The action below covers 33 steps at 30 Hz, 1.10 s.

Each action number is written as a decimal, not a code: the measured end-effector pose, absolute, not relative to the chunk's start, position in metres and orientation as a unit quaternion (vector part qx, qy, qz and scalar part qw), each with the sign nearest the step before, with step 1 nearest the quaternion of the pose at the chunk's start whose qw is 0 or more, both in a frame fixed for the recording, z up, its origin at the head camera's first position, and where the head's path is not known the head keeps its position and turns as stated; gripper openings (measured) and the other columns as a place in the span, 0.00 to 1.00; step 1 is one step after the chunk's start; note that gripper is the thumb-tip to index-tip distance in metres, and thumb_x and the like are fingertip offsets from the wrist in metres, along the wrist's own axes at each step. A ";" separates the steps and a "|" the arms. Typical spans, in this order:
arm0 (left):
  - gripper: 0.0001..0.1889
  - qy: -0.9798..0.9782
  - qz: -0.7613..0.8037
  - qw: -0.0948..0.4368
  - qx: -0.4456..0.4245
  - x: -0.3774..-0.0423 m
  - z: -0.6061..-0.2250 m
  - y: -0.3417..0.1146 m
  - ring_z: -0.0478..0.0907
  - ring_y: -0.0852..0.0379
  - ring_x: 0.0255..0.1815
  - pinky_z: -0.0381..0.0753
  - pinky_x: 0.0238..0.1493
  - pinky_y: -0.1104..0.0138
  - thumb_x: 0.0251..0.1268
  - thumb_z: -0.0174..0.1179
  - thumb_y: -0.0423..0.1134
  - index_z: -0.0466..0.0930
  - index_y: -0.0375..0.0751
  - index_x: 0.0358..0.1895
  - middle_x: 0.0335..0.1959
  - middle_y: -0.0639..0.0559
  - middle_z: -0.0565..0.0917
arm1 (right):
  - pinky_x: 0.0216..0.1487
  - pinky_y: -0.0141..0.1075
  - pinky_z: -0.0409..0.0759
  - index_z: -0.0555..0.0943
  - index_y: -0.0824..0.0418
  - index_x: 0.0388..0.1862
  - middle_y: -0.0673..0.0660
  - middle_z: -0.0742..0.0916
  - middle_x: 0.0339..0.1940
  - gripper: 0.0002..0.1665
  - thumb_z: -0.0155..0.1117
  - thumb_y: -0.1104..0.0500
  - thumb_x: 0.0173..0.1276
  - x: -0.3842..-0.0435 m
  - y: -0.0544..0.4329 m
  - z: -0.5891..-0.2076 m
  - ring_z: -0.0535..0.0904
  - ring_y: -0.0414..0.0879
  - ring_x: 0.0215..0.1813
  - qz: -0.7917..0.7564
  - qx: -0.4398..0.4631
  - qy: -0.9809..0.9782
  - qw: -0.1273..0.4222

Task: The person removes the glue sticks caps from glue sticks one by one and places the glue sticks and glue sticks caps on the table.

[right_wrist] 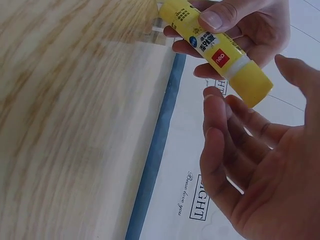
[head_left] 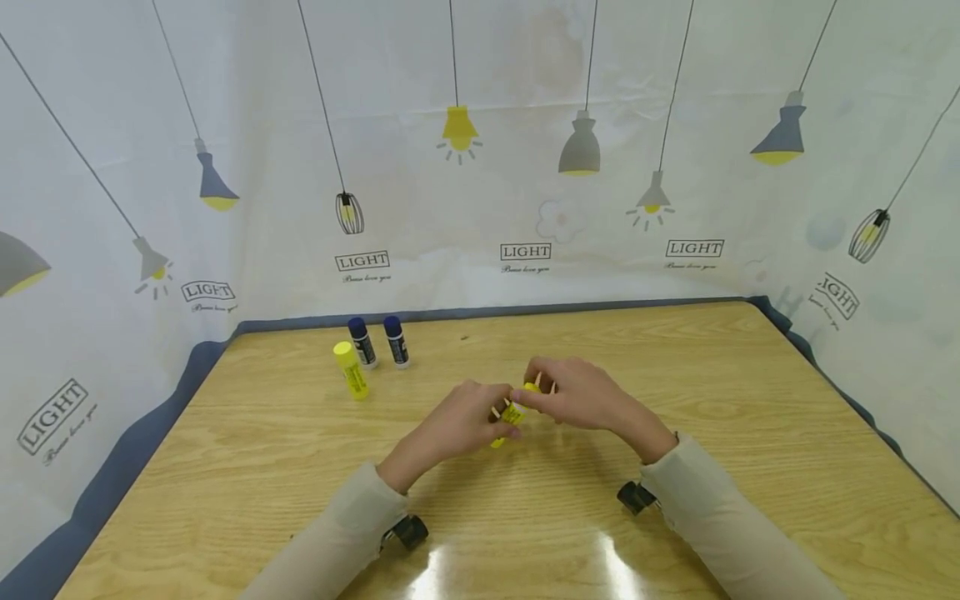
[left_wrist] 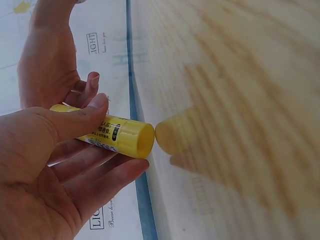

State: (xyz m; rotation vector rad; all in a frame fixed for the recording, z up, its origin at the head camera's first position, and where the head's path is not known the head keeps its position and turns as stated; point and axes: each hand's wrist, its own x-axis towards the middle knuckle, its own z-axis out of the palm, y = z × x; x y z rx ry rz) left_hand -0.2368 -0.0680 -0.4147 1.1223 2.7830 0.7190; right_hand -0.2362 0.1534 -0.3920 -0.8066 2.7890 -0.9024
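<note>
A yellow glue stick (head_left: 513, 414) is held tilted above the wooden table by my left hand (head_left: 467, 422), whose thumb and fingers grip its lower body. In the right wrist view the cap (right_wrist: 251, 84) points toward my right palm, and a white ring shows below it. My right hand (head_left: 581, 394) is around the cap end with its fingers loosely bent. Its thumb (right_wrist: 295, 72) stands apart from the cap, while the other fingers lie close beside it; contact is unclear. In the left wrist view the glue stick's base (left_wrist: 140, 140) is just off the tabletop.
Another yellow glue stick (head_left: 351, 371) stands upright at the back left of the table (head_left: 675, 358). Behind it are two white glue sticks with dark blue caps, one on the left (head_left: 362, 342) and one on the right (head_left: 397, 342). A lamp-patterned curtain (head_left: 465, 208) surrounds the table.
</note>
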 end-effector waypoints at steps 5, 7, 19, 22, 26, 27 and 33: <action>0.24 0.902 0.234 0.029 0.362 -0.236 -0.415 -0.069 0.88 0.60 0.40 0.84 0.38 0.73 0.67 0.71 0.44 0.81 0.44 0.64 0.42 0.52 0.91 | 0.28 0.38 0.80 0.82 0.53 0.41 0.51 0.88 0.31 0.22 0.59 0.36 0.77 -0.236 0.154 -0.391 0.85 0.48 0.27 -0.300 -0.249 0.920 0.043; 0.24 0.901 0.234 0.028 0.363 -0.236 -0.414 -0.069 0.88 0.60 0.40 0.84 0.38 0.73 0.67 0.71 0.44 0.81 0.43 0.64 0.42 0.52 0.91 | 0.27 0.38 0.80 0.82 0.52 0.38 0.49 0.87 0.29 0.20 0.60 0.38 0.77 -0.236 0.155 -0.390 0.86 0.48 0.27 -0.301 -0.250 0.919 0.040; 0.16 0.900 0.238 0.029 0.364 -0.236 -0.414 -0.068 0.88 0.60 0.39 0.83 0.37 0.72 0.67 0.71 0.44 0.84 0.43 0.53 0.40 0.52 0.91 | 0.26 0.36 0.80 0.82 0.54 0.42 0.52 0.88 0.30 0.14 0.62 0.45 0.77 -0.237 0.155 -0.390 0.84 0.45 0.24 -0.308 -0.272 0.911 0.045; 0.16 0.901 0.236 0.030 0.363 -0.236 -0.414 -0.068 0.88 0.60 0.39 0.83 0.37 0.73 0.67 0.71 0.44 0.83 0.43 0.54 0.41 0.52 0.91 | 0.27 0.37 0.80 0.82 0.54 0.43 0.50 0.88 0.30 0.18 0.61 0.41 0.77 -0.236 0.155 -0.390 0.85 0.47 0.25 -0.307 -0.265 0.913 0.043; 0.17 0.901 0.233 0.028 0.364 -0.236 -0.414 -0.068 0.88 0.59 0.39 0.83 0.37 0.73 0.67 0.71 0.45 0.83 0.43 0.54 0.41 0.51 0.91 | 0.26 0.37 0.79 0.81 0.53 0.38 0.50 0.87 0.27 0.21 0.60 0.37 0.77 -0.236 0.156 -0.391 0.84 0.46 0.24 -0.300 -0.259 0.917 0.041; 0.17 0.901 0.233 0.028 0.365 -0.236 -0.414 -0.068 0.88 0.59 0.39 0.83 0.38 0.72 0.67 0.71 0.45 0.83 0.43 0.54 0.41 0.51 0.91 | 0.25 0.37 0.79 0.81 0.53 0.37 0.50 0.87 0.27 0.21 0.60 0.37 0.77 -0.236 0.156 -0.391 0.84 0.47 0.24 -0.299 -0.257 0.918 0.042; 0.18 0.900 0.238 0.030 0.364 -0.236 -0.415 -0.068 0.88 0.59 0.39 0.84 0.38 0.72 0.66 0.72 0.44 0.84 0.43 0.56 0.41 0.51 0.91 | 0.25 0.37 0.80 0.82 0.53 0.37 0.48 0.87 0.27 0.16 0.62 0.42 0.77 -0.237 0.155 -0.392 0.84 0.45 0.24 -0.307 -0.260 0.914 0.051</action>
